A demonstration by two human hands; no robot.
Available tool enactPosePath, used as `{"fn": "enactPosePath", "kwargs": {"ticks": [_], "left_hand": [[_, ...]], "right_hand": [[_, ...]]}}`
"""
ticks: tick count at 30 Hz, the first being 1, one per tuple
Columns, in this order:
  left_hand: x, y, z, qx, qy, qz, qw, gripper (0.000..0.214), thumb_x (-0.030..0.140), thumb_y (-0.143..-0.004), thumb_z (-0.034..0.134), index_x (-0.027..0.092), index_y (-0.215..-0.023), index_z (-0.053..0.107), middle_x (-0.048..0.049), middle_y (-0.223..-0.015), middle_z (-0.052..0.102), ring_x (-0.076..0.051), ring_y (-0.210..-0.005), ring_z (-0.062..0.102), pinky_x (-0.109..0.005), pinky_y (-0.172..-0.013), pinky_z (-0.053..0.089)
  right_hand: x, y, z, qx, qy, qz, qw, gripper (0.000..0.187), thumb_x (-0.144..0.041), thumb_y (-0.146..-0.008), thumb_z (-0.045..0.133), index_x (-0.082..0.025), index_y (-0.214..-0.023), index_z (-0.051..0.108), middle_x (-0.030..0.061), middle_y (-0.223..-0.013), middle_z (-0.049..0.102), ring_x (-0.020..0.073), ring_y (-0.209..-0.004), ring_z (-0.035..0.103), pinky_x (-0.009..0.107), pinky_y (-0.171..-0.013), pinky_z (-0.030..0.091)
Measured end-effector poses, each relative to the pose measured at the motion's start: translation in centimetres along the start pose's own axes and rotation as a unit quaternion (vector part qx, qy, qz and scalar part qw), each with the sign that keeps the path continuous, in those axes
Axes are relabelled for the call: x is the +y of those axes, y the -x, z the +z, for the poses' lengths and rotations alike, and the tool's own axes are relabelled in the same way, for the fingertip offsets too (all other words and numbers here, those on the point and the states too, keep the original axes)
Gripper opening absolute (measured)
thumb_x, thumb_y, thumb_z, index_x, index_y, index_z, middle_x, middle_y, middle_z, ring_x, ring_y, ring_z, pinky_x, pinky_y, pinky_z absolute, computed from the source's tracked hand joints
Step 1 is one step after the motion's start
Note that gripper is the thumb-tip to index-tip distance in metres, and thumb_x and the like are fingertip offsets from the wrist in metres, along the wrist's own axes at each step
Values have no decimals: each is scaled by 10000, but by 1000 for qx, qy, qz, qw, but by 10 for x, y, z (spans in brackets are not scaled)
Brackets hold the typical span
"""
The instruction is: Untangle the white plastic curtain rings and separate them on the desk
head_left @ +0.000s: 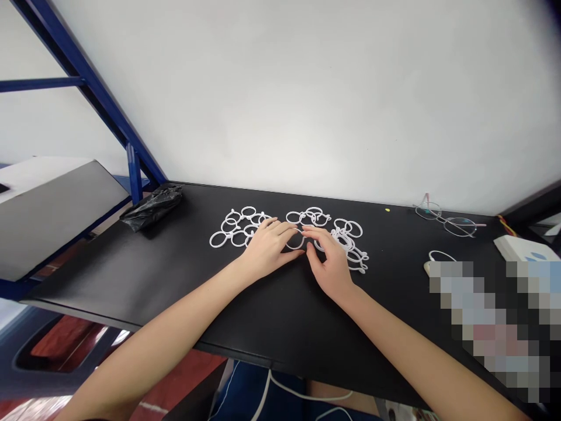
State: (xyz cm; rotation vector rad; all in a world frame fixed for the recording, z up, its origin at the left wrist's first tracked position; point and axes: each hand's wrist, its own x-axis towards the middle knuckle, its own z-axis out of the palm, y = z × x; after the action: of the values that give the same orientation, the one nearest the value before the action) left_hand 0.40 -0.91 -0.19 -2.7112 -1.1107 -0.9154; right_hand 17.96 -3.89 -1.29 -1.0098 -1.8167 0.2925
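White plastic rings with small tabs lie linked in a flat loose chain (pixel 239 231) on the black tabletop (pixel 385 304). More of them bunch up to the right (pixel 348 242). My left hand (pixel 267 248) rests over the left group, its fingertips reaching a single ring (pixel 295 241) between my hands. My right hand (pixel 331 266) is just right of that ring, with fingertips at its upper edge. Whether either hand grips it, I cannot tell. Some rings are hidden under my palms.
A crumpled black plastic bag (pixel 151 207) lies at the table's far left. Eyeglasses (pixel 447 219) sit at the back right, near a white cable (pixel 440 255) and a white box (pixel 523 248). A blurred patch covers the lower right. Blue metal framing (pixel 87 88) rises at the left.
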Motion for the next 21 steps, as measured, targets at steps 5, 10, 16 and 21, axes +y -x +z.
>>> {"fn": "enactPosePath", "kwargs": {"ticks": [5,10,16,21], "left_hand": [[1,2,2,6,6,3,1000,227,272,-891,593,171,-1094,591,-102,-1245,650,-218,-1089,639,-451,-1052,395],[3,2,-1,-6,25,25,999,189,192,-898,547,170,-1084,571,-120,-1330,590,-218,-1159,602,-452,-1072,402],[4,0,-6,-21,31,54,998,151,130,-947,442,141,-936,592,-158,-1401,513,-262,-1233,542,-435,-986,494],[5,0,-7,-30,55,50,997,206,169,-965,426,142,-916,624,-158,-1331,556,-263,-1171,575,-435,-937,530]], "right_hand": [[1,1,0,8,-2,1,1000,245,-76,-883,485,-224,-1024,620,77,-1104,667,219,-1053,631,401,-886,543],[0,0,-2,16,-12,3,1000,197,-82,-880,535,-223,-971,638,52,-974,672,192,-908,653,356,-795,553],[-4,-2,-3,34,-19,-12,999,124,-110,-867,595,-217,-873,658,22,-823,649,163,-753,642,316,-701,541],[-7,0,-3,33,-26,-6,999,110,-161,-884,584,-225,-826,651,25,-801,652,175,-749,642,334,-700,542]]}}
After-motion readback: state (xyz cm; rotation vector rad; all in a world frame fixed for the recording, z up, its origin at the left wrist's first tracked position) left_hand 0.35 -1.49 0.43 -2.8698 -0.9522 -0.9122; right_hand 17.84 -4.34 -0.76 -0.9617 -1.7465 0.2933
